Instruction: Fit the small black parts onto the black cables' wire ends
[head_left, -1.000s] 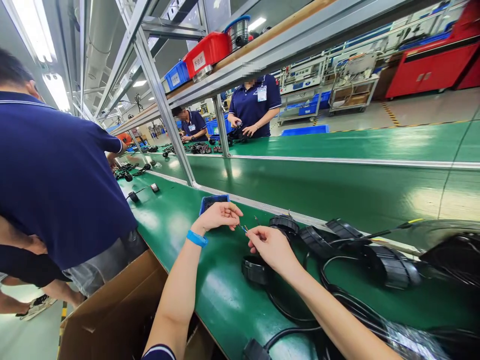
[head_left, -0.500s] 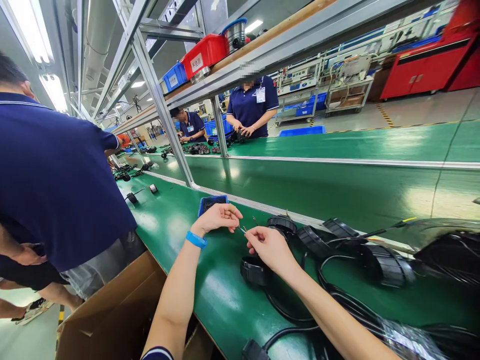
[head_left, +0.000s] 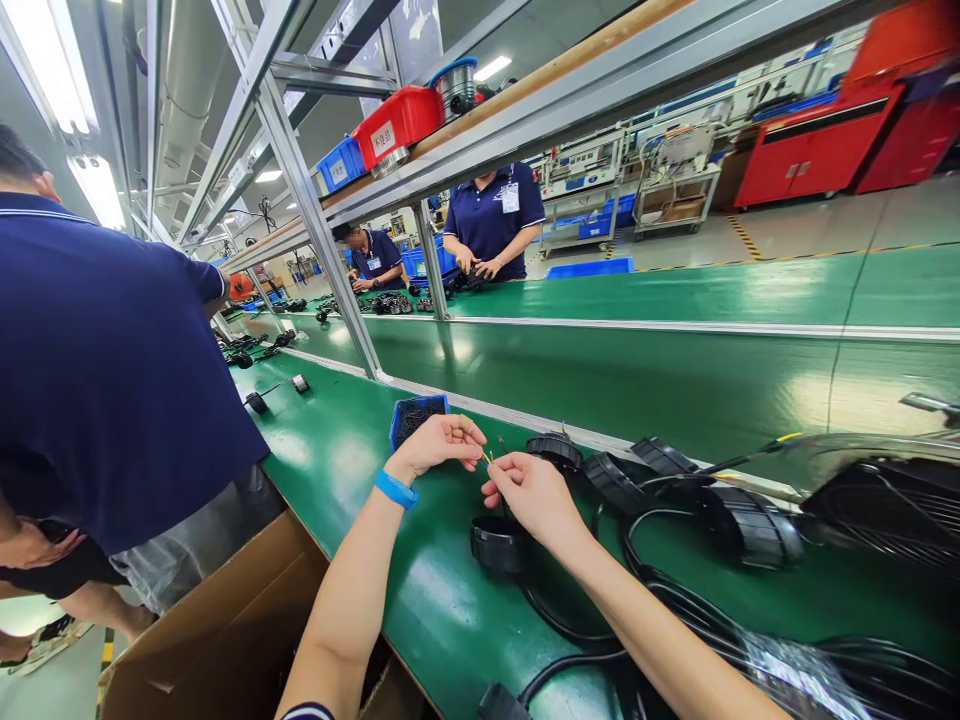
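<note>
Wire tips (head_left: 486, 456), barely visible, are pinched between the left hand (head_left: 437, 447) and right hand (head_left: 529, 497).

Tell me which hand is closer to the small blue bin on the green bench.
Left. The left hand sits right at the near edge of the small blue bin, while the right hand is farther away, off to the bin's right.

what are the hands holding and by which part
The right hand pinches thin wire ends near their tips; whether the left hand holds them is unclear.
</note>
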